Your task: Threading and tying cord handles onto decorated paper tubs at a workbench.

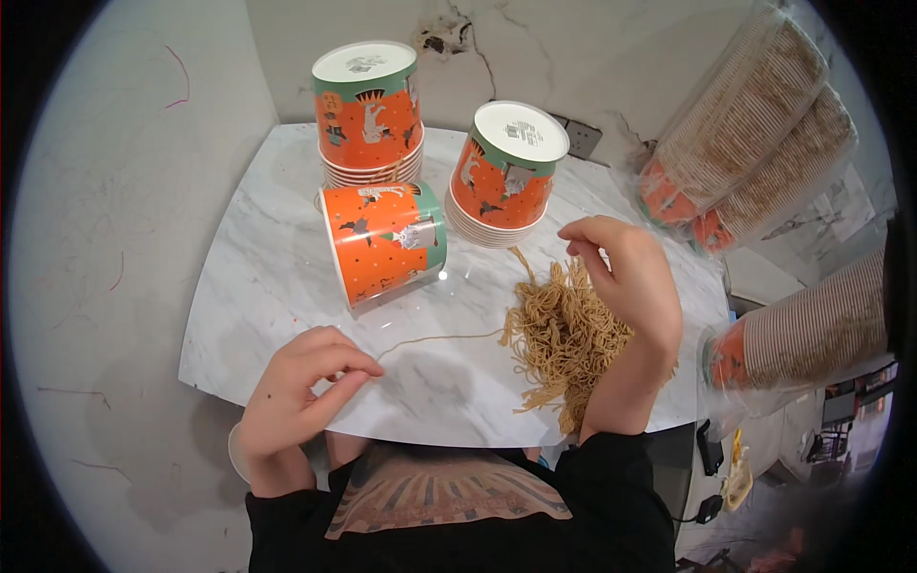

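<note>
My left hand [310,387] is near the table's front edge, with thumb and fingertips brought together on the end of a tan string [439,338]. That string runs right across the tabletop into a tangled heap of the same string [564,344]. Over the heap's upper right side hovers my right hand [626,272], fingers bent and thumb slightly apart from the index finger; nothing shows between them. My right forearm covers part of the heap. An orange and green paper bucket [387,244] lies on its side beyond my left hand, its mouth facing left.
Two upside-down stacks of matching buckets, a left stack [368,115] and a right stack [506,177], stand at the back of the marble-patterned table [258,315]. Plastic-wrapped bucket sleeves [755,124] lean at the right, with another wrapped sleeve [812,325] nearer. A wall socket [581,139] is behind.
</note>
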A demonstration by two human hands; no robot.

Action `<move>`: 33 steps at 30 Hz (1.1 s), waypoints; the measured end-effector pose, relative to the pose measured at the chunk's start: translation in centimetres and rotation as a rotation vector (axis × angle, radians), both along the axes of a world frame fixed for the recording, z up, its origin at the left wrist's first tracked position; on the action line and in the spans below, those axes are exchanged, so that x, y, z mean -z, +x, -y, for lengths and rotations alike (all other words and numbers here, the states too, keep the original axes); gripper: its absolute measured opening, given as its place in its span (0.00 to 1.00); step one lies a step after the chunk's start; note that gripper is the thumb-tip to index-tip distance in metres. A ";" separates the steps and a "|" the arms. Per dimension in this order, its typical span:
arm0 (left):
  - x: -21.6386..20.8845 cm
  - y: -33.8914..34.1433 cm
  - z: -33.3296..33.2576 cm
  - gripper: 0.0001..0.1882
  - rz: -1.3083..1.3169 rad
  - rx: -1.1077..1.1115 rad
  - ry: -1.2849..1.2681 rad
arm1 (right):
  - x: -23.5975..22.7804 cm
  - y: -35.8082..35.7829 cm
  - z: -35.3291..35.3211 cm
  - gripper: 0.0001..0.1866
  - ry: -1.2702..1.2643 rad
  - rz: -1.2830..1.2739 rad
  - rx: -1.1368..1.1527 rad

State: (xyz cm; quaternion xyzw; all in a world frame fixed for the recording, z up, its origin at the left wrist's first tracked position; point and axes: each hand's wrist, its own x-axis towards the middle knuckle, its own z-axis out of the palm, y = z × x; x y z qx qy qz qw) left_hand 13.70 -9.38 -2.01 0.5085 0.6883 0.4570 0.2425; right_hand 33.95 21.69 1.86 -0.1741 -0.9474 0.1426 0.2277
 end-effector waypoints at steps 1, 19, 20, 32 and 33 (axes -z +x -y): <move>-0.8 0.3 -0.4 0.07 -0.088 0.057 0.036 | -0.4 -0.7 1.0 0.08 -0.057 -0.064 0.009; -1.8 -0.6 -7.1 0.07 0.289 0.063 0.232 | 2.6 -5.7 8.0 0.08 -1.031 -0.173 -0.507; -1.6 -0.8 -7.1 0.07 0.394 0.090 0.222 | 2.7 -5.8 8.1 0.08 -1.030 -0.174 -0.504; 4.9 -6.0 -6.9 0.21 0.226 -0.589 0.508 | 2.5 -6.5 7.7 0.05 -0.398 -0.395 -0.406; 5.1 -5.5 -7.3 0.26 0.459 -0.533 0.467 | 2.8 -6.8 7.7 0.06 -0.344 -0.427 -0.412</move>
